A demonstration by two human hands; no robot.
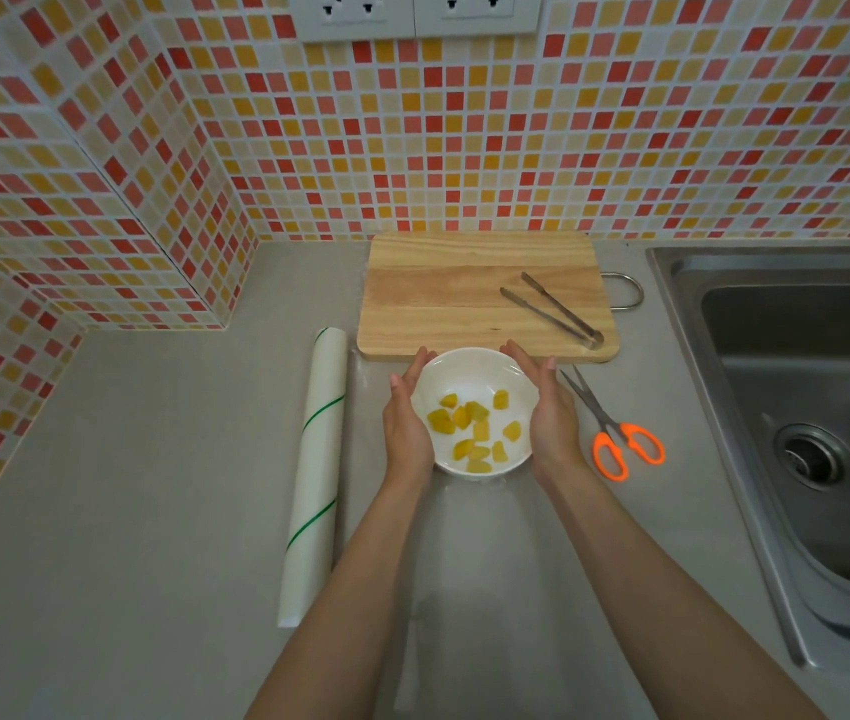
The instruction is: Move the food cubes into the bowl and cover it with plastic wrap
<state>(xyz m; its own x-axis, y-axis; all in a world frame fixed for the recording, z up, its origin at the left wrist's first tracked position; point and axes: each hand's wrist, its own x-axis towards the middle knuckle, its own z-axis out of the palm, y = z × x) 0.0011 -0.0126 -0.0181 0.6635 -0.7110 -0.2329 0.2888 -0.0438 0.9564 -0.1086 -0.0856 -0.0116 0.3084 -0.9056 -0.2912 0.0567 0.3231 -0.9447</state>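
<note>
A white bowl (469,371) stands on the grey counter just in front of the wooden cutting board (464,293). Several yellow food cubes (475,431) lie inside it. My left hand (407,423) presses flat against the bowl's left side and my right hand (547,413) against its right side, fingers stretched forward. A thin clear sheet of plastic wrap (464,491) seems to lie over and around the bowl, faint creases showing on the counter in front. The plastic wrap roll (316,470), white with green stripes, lies lengthwise to the left.
Metal tongs (553,309) rest on the board's right part. Orange-handled scissors (615,433) lie right of the bowl. A steel sink (797,407) fills the right side. Tiled walls close off the back and left.
</note>
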